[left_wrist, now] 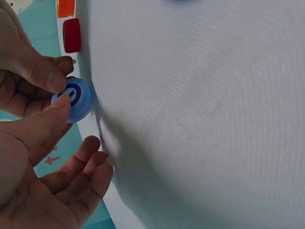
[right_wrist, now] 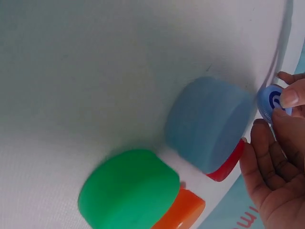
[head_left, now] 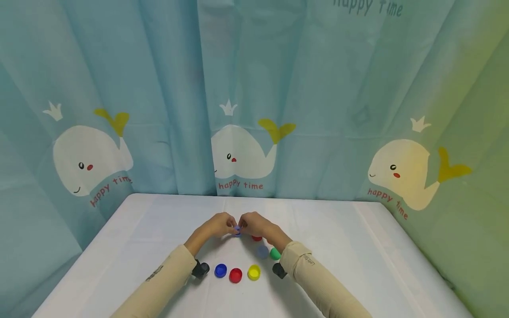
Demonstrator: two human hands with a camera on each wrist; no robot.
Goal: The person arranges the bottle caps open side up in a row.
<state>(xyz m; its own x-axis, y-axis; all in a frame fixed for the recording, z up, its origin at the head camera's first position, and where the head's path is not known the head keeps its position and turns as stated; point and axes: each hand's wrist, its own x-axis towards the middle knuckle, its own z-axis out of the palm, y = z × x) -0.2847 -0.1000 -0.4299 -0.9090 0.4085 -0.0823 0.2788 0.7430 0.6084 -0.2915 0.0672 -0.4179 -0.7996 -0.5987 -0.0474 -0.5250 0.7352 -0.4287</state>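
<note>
Both hands meet over the far half of the white table. Between them is a light blue bottle cap with a dark blue ring mark on its top. My left hand pinches it, its thumb lying over the marked face. From the other side my right hand pinches the same cap with thumb and fingers. In the left wrist view the left hand's other fingers are spread below the cap. A red cap lies just beside the right hand, with a pale blue cap nearer the body.
A green cap and an orange cap lie by the right forearm. Nearer the front, a dark blue cap, a red cap and a yellow cap form a row. A whale-print curtain hangs behind the table.
</note>
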